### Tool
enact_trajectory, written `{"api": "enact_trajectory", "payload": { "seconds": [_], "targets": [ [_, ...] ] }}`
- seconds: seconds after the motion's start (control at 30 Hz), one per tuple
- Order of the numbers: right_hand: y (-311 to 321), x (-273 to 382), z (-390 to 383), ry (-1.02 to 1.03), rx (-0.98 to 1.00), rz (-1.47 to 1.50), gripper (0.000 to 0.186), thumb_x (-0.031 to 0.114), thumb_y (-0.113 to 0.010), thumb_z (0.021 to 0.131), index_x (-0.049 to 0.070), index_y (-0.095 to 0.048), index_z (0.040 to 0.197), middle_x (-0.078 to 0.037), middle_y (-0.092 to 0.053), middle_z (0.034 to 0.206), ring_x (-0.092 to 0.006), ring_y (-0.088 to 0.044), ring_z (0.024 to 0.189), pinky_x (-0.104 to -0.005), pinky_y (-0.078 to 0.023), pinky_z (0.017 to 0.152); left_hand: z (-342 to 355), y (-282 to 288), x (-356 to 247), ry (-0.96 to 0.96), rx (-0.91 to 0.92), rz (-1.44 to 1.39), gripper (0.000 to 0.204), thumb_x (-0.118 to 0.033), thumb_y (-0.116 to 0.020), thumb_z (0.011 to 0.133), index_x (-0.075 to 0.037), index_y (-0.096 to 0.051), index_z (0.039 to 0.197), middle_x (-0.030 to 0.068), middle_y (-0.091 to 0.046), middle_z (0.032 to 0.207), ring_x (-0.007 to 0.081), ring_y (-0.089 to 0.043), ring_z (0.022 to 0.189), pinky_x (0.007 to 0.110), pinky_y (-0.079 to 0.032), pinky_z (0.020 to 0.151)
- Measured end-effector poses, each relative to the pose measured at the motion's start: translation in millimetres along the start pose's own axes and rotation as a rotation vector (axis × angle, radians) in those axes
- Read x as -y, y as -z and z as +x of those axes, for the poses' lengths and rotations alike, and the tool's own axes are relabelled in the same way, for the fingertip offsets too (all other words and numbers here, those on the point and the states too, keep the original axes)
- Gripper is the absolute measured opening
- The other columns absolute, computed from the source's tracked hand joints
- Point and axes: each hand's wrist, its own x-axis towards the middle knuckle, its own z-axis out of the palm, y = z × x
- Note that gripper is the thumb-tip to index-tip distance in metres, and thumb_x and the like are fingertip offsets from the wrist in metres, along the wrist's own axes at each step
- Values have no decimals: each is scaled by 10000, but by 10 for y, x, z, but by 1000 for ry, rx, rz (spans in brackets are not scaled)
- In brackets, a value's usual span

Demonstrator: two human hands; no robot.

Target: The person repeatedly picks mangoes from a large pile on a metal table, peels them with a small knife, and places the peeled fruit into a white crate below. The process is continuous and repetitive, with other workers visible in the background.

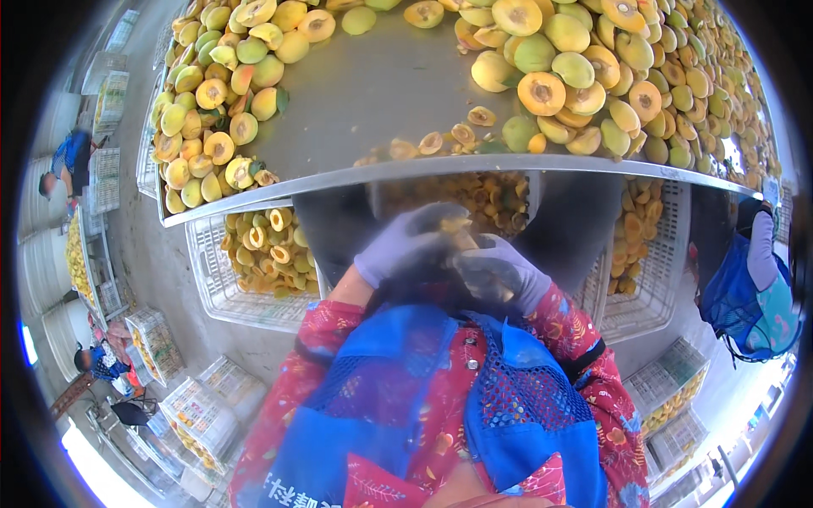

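Note:
My left hand, in a lavender glove with a dark coated palm, is closed at the near side of the metal table. A small yellowish piece of apricot shows at its fingertips. Close beside it is my right hand, gloved alike, its fingers curled inward. Something pale sits between the two hands, but blur hides its shape and anything else the right fingers grip. Beyond the table's rim lie halved and whole apricots, with several small halves near the edge.
Heaps of apricots cover the table's left and right sides. Below the rim, white plastic crates hold apricot halves, one at each side of my legs. More crates stand on the floor. Other people are at the far right and left.

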Motion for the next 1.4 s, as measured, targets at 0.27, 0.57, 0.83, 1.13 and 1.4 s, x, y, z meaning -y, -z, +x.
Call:
{"api": "enact_trajectory", "payload": {
  "seconds": [0.27,0.57,0.83,1.13,1.4],
  "targets": [
    [201,18,-36,-101,169,88,202,157,-717,905,53,-591,1023,33,-501,641,-54,-447,457,-212,-309,382,143,-95,190,-131,-45,288,426,-123,-691,926,17,-607,1319,116,-626,1362,193,-599,1216,351,-470,1062],
    [299,212,-486,364,-269,84,199,114,-629,931,-25,-583,1067,33,-480,650,-51,-413,467,-209,-357,414,714,129,246,-95,-42,1578,512,-262,-620,971,-90,-523,1443,173,-523,1452,353,-457,1376,468,-358,1172],
    [255,184,-769,472,-430,181,163,84,-617,918,-24,-590,1037,5,-450,620,-67,-375,434,-217,-318,374,1581,266,1490,-545,410,1482,463,-271,-476,1003,-60,-561,1406,210,-464,1513,397,-394,1425,499,-313,1193],
    [409,170,-1020,532,-560,163,200,105,-650,912,-33,-597,1047,24,-458,629,-52,-401,466,-200,-326,398,2085,925,1051,117,-161,1681,445,-267,-473,999,-53,-585,1373,221,-498,1475,399,-434,1393,496,-340,1171],
    [426,155,-958,531,-409,210,197,117,-634,928,-31,-582,1048,22,-413,612,-68,-375,442,-221,-317,381,1782,477,942,-105,-83,1612,431,-262,-470,995,-48,-607,1344,231,-528,1441,400,-469,1364,494,-364,1152]
  ]
}}
